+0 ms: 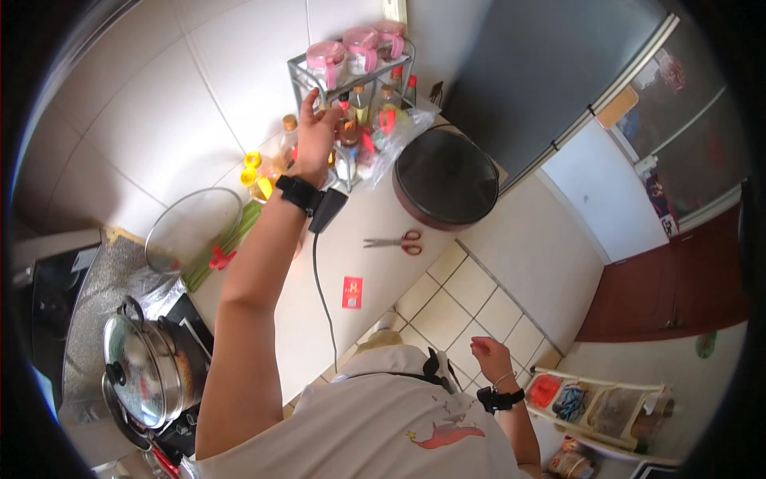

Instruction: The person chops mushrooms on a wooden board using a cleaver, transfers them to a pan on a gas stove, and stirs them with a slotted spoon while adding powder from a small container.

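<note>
My left hand [317, 138] reaches up to a metal spice rack [350, 84], fingers apart and partly bent, in front of the seasoning bottles on its lower level. Whether its fingertips touch the rack or a bottle is hard to tell. Glass jars with pink lids and handles [326, 57] stand on the top shelf. Just left of the hand is a bottle with a brown cap [289, 135]; yellow-capped bottles [254, 173] stand nearer. My right hand [494, 359] hangs in the air at my side above the tiled floor, fingers loosely bent, holding nothing visible.
A round black-topped pan or cooker [447, 176] sits by the counter's far end. Scissors [398, 242] and a red card [352, 293] lie on the countertop [299, 335]. Green stalks [197, 272], a glass lid [194, 227] and a lidded steel pot [140, 371] are at left.
</note>
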Demonstrator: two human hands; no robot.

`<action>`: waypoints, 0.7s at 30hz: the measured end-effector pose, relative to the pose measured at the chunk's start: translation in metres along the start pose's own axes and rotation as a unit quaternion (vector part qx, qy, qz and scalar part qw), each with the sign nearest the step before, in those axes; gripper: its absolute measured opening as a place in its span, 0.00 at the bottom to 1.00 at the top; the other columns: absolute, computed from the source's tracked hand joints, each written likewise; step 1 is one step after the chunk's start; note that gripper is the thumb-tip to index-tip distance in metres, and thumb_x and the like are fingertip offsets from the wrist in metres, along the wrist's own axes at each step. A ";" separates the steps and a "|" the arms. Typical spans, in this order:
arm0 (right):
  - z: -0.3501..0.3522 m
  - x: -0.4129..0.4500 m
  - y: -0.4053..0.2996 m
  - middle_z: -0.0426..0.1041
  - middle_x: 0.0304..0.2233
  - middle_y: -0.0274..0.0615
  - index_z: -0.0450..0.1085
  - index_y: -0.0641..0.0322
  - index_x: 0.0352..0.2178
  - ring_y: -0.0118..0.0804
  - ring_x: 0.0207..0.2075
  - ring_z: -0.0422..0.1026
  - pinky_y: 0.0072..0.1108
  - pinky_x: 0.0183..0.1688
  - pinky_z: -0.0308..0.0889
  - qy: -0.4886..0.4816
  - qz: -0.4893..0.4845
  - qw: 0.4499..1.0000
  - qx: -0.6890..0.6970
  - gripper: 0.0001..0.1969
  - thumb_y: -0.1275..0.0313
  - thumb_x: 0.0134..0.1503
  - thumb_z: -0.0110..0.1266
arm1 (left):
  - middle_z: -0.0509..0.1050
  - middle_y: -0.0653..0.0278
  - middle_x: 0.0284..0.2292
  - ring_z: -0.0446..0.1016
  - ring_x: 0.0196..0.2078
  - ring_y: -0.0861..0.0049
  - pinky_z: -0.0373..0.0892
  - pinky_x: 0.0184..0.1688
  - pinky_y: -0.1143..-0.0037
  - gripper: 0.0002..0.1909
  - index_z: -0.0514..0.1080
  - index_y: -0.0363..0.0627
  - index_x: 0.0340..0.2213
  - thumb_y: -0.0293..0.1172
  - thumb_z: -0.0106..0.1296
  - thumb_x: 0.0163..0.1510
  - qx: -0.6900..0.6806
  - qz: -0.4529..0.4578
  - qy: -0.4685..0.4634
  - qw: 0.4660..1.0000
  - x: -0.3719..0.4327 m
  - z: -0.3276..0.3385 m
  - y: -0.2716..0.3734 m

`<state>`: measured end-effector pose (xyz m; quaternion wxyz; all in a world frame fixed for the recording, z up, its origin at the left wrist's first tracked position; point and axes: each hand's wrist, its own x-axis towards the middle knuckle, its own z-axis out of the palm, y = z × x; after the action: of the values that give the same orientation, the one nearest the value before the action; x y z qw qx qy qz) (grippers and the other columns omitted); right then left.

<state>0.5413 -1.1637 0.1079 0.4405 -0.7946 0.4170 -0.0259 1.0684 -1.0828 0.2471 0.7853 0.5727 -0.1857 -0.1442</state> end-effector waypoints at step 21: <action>-0.055 0.154 -0.140 0.77 0.31 0.42 0.74 0.64 0.37 0.27 0.31 0.75 0.17 0.33 0.68 -0.071 -0.210 0.975 -0.022 0.09 0.74 0.55 0.55 | 0.59 0.78 0.23 0.53 0.22 0.88 0.52 0.25 0.84 0.18 0.65 0.58 0.32 0.58 0.41 0.59 -0.215 -0.139 -0.097 0.962 -0.025 0.046 0.035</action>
<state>0.7088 -1.2696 0.1925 0.4364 -0.8736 0.2091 -0.0524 1.0256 -1.0999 0.2896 0.8406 0.3938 -0.1440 -0.3430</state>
